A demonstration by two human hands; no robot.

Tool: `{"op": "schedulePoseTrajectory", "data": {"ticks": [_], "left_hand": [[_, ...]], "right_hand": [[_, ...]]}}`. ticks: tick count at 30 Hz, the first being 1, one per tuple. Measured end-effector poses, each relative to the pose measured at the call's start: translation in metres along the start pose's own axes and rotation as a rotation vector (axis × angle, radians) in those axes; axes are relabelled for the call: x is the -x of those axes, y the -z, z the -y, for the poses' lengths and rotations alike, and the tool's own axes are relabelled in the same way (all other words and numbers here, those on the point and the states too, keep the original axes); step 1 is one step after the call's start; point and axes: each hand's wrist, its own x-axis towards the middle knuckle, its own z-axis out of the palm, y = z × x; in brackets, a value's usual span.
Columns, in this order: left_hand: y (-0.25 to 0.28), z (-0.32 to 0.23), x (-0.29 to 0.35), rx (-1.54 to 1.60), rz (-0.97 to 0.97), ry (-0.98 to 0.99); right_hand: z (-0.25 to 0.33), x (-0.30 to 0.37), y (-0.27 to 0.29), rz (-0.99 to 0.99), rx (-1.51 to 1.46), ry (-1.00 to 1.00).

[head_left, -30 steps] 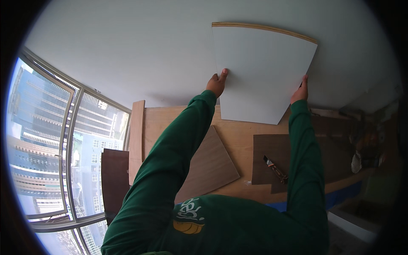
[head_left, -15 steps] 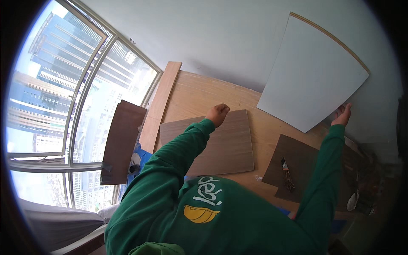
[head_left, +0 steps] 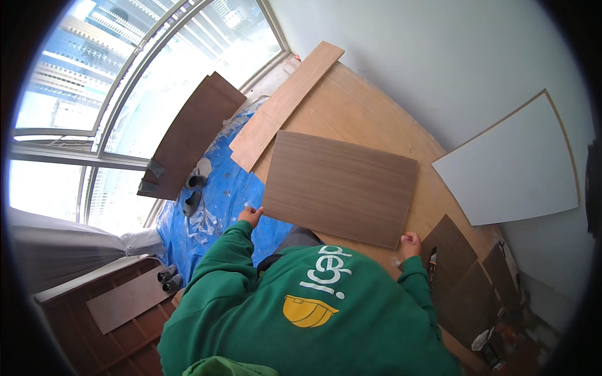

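A rectangular brown wood-grain board (head_left: 342, 188) lies flat on the large plywood worktop. At its near left corner my left hand (head_left: 251, 216) is closed, fingertips pinching the edge. My right hand (head_left: 411, 244) has its fingers curled at the near right corner, gripping the board there. Just right of that hand, a cutter-like hand tool (head_left: 432, 260) rests on a darker brown board piece (head_left: 449, 244). The undersides of both grips are hidden.
A white panel (head_left: 514, 166) leans on the wall at the right. A long light plank (head_left: 288, 103) lies along the worktop's (head_left: 370, 113) left edge. Against the window stands a dark brown panel (head_left: 194, 138). Shoes (head_left: 192, 202) sit on blue floor sheeting (head_left: 235, 188).
My right hand has come away from the white panel's lower edge to the brown board's near right corner. My left hand has moved back from above the board to its near left corner.
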Motion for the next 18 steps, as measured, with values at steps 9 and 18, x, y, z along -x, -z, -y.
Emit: {"op": "schedulePoseTrajectory", "data": {"ticks": [9,18], "left_hand": [[-0.018,-0.072,-0.085,0.188,0.245,0.020],[0.099,-0.103,0.004,0.369,0.452,-0.387]], "right_hand": [[0.101,0.023,-0.021,0.198,0.230,-0.038],[0.090,0.037,-0.051,0.246,0.305,-0.173]]}}
